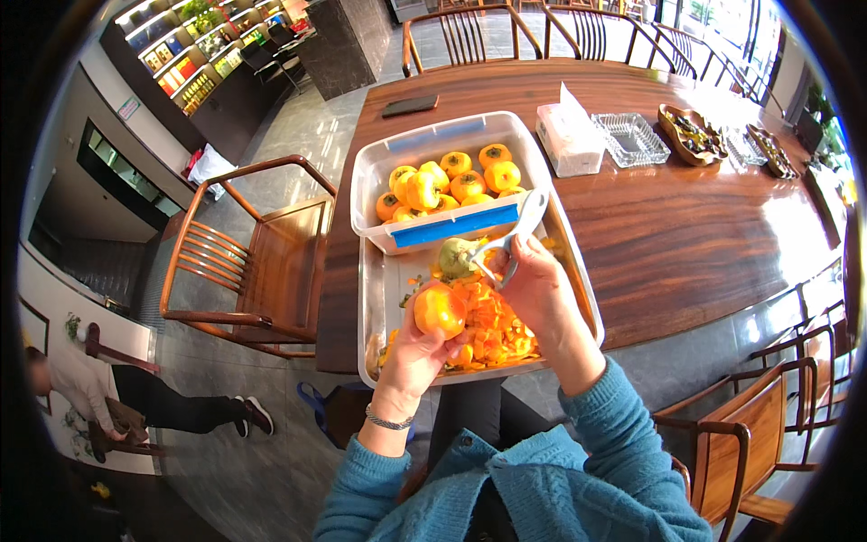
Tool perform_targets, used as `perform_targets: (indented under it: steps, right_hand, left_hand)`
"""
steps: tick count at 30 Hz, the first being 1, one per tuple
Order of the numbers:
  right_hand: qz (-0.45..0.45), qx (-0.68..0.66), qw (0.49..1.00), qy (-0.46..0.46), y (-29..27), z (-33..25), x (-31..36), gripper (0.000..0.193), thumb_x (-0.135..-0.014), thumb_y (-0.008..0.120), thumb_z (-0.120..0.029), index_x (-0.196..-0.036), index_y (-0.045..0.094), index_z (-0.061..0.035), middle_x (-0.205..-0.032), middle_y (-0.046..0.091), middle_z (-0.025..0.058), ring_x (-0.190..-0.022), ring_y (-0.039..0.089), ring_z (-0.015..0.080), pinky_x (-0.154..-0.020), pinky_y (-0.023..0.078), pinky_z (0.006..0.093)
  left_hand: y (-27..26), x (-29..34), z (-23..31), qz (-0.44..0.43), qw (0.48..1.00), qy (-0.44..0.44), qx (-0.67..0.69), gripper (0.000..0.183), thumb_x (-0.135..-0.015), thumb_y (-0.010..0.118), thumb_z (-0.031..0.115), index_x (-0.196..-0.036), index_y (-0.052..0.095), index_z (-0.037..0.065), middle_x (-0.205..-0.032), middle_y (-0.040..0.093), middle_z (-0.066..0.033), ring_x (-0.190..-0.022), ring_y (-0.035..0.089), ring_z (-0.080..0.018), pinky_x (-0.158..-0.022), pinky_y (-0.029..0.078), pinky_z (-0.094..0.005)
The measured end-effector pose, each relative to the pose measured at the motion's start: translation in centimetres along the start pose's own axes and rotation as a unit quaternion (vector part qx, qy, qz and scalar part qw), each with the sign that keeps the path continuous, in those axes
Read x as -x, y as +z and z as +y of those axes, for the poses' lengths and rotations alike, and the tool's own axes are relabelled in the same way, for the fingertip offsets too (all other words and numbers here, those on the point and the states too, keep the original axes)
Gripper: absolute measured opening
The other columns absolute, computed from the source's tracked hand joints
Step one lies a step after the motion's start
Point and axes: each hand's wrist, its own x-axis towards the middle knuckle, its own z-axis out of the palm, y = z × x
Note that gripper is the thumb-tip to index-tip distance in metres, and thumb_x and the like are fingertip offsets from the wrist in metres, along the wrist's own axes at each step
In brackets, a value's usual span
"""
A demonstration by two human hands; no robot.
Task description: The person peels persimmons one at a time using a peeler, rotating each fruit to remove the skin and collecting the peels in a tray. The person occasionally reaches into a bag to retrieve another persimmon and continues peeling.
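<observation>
An orange persimmon (440, 312) rests in my left hand (414, 357), its fingers curled round the fruit. My right hand (539, 287) grips a white peeler (531, 217) whose forked head points left, a little above and to the right of the fruit. Beneath both hands is a shallow tray (374, 312), strewn with orange peelings (492, 334). A greenish round piece (456, 256) lies in it by the peeler's head. Propped at the tray's far end, a clear plastic bin (364, 194) with a blue-striped side holds several persimmons (468, 186).
The wooden table (668, 262) bears a phone-like dark slab (410, 106), a tissue pack (569, 140), a glass dish (629, 140) and a brown leaf-shaped bowl (691, 135). Wooden chairs (289, 226) surround it. At far left a person (117, 397) is in view.
</observation>
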Motion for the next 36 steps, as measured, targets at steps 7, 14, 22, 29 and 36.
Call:
perform_targets:
  steps: [7,14,22,29,36]
  right_hand:
    - [0.008,0.097,0.995,-0.01,1.5,-0.4,1.5,0.017,-0.086,0.058,-0.012,-0.1,0.058,-0.0018,-0.087,0.059,0.0001,-0.077,0.05,0.0073,-0.072,0.04,0.0224]
    - [-0.058,0.217,0.974,-0.029,3.4,1.2,3.3,0.022,-0.086,0.059,-0.013,-0.104,0.055,0.0006,-0.087,0.057,0.0,-0.081,0.051,0.0059,-0.072,0.045,0.0223]
    - [0.127,0.042,0.991,-0.009,0.4,1.3,0.7,0.009,-0.087,0.054,-0.01,-0.094,0.057,-0.0048,-0.081,0.055,-0.0016,-0.069,0.045,0.0073,-0.066,0.037,0.0217]
    - [0.002,-0.078,0.997,-0.012,0.6,2.1,1.1,0.009,-0.088,0.05,-0.01,-0.095,0.056,-0.0066,-0.08,0.052,-0.0012,-0.071,0.045,0.0093,-0.068,0.037,0.0249]
    - [-0.009,0.234,0.968,-0.088,0.2,0.2,0.0,0.012,-0.085,0.058,-0.014,-0.089,0.058,-0.0025,-0.077,0.054,-0.0006,-0.071,0.051,0.0109,-0.068,0.041,0.0265]
  left_hand:
    - [0.8,-0.2,-0.4,0.065,0.987,0.056,-0.139,0.056,-0.08,0.066,0.019,-0.128,0.038,0.011,-0.114,0.049,-0.0049,-0.096,0.054,-0.0158,-0.076,0.049,-0.0274]
    - [1.2,-0.1,-0.5,0.051,0.966,0.047,-0.25,0.055,-0.079,0.066,0.003,-0.126,0.037,0.004,-0.117,0.048,-0.0057,-0.108,0.048,-0.014,-0.093,0.041,-0.027]
    - [1.7,1.1,0.2,0.024,0.955,0.093,-0.281,0.066,-0.074,0.069,0.003,-0.13,0.034,0.002,-0.123,0.044,-0.0097,-0.115,0.044,-0.0181,-0.099,0.036,-0.0298]
    - [1.1,0.4,-0.2,0.06,0.985,0.026,-0.163,0.062,-0.077,0.068,0.012,-0.13,0.036,0.005,-0.121,0.048,-0.0084,-0.113,0.048,-0.0193,-0.091,0.044,-0.0309]
    - [0.3,0.1,-0.1,0.013,1.0,0.021,-0.015,0.059,-0.082,0.063,0.019,-0.133,0.034,0.013,-0.123,0.046,-0.005,-0.111,0.049,-0.0201,-0.086,0.047,-0.0338]
